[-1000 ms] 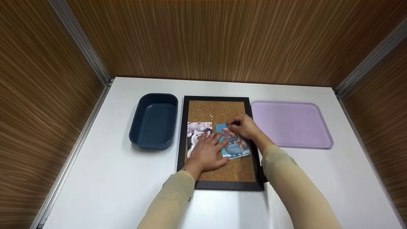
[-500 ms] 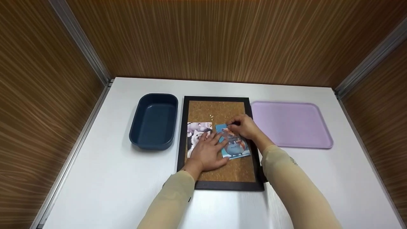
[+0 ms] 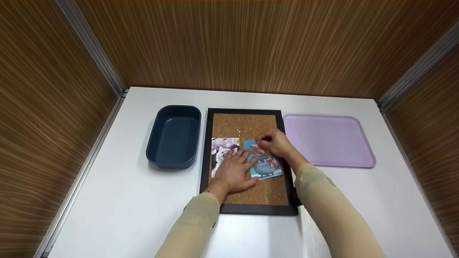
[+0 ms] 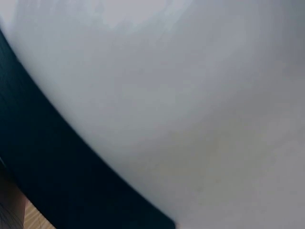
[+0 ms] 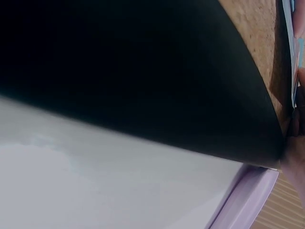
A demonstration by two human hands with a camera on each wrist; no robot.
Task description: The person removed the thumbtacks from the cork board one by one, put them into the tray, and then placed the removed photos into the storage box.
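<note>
A: Here, how do the two hands lie on the cork board?

B: The left hand lies flat, palm down, with fingers straight and spread. It presses on the cork and on the edges of two pictures: the pale animal picture beneath its fingers and the blue cartoon card at its thumb side. The forearm, in a beige sleeve, runs from the lower edge of the head view up to the board's near frame.

A: And the right hand?

B: The right hand comes in from the right over the board's frame. Its fingers are curled, and thumb and forefinger pinch together at the upper edge of the blue cartoon card; what lies between the tips is too small to tell.

A: Where does the card sit?

B: On the cork, right of centre, slightly tilted, just beside the pale animal picture.

A: What surrounds the board?

B: A dark blue tub lies to its left and a lilac tray to its right, all on a white table. The wrist views show only blurred frame, table and tray edge.
</note>
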